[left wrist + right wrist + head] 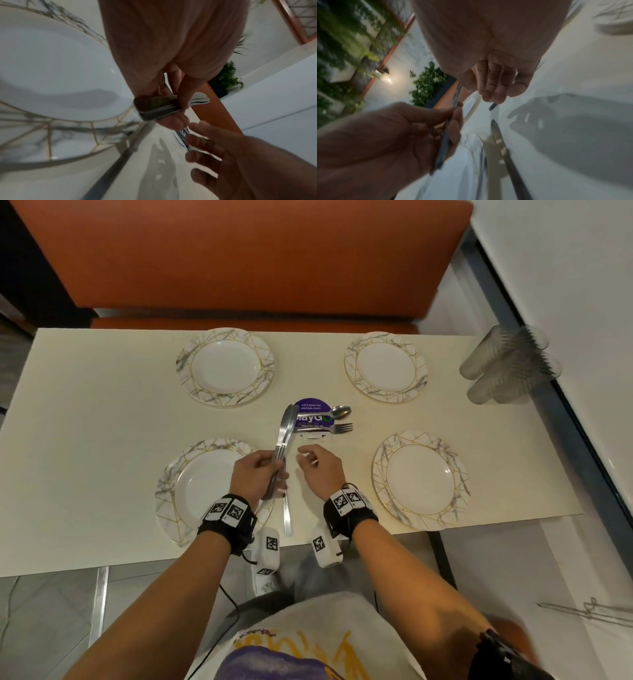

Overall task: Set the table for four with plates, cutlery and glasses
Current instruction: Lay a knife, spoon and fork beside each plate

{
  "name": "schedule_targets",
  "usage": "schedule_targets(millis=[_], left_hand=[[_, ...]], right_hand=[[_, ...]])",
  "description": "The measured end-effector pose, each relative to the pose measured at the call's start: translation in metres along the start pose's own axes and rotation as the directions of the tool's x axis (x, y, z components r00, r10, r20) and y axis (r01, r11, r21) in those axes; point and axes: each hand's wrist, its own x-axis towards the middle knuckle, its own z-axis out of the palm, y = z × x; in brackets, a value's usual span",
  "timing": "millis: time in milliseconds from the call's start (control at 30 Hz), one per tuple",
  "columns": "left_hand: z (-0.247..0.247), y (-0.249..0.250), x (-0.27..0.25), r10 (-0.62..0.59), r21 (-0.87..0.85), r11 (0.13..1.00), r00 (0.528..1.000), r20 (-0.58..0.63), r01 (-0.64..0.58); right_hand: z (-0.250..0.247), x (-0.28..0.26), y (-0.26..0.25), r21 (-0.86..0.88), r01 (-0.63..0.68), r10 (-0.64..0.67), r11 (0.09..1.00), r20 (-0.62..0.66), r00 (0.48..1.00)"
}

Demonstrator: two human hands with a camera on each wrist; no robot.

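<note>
Holding a bundle of table knives (283,436) by the handles, the left hand (255,474) has its fingers and thumb curled round them just right of the near-left plate (191,484), blades fanning away toward the middle of the worktop (102,422). The right hand (320,469) hovers close beside it with fingers loosely bent and nothing in them. One knife (287,517) already lies flat on the worktop between the two hands, right of that plate, its blade pointing at the near edge.

The knives look like stiff polished steel: rigid, fairly heavy for their size, and slick against one another, so a loose grip would probably let them slide or scissor apart. The handle is the safe place to pinch a single knife; sliding it out lengthwise should leave the rest of the bundle undisturbed.

A spoon (337,412) and fork (337,428) wait on the purple round sticker (313,407) at centre. Four marbled plates are set out; the clear ribbed tumblers (507,364) stand clustered at the far right corner, likely light and easy to tip
</note>
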Motion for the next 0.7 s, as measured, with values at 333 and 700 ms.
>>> schedule_targets(millis=[333,700], left_hand=[[0.101,0.021,-0.004,0.062,0.004,0.998,0.984,0.165,-0.064],[0.268,0.013,0.002,0.028,0.067,0.997,0.995,0.097,-0.035]], right_hand=[[-0.085,0.014,0.019,0.121,-0.084,0.107,0.989,-0.199,0.974],[-0.277,0.038,0.143,0.221,-0.236,0.293,0.946,-0.282,0.914]])
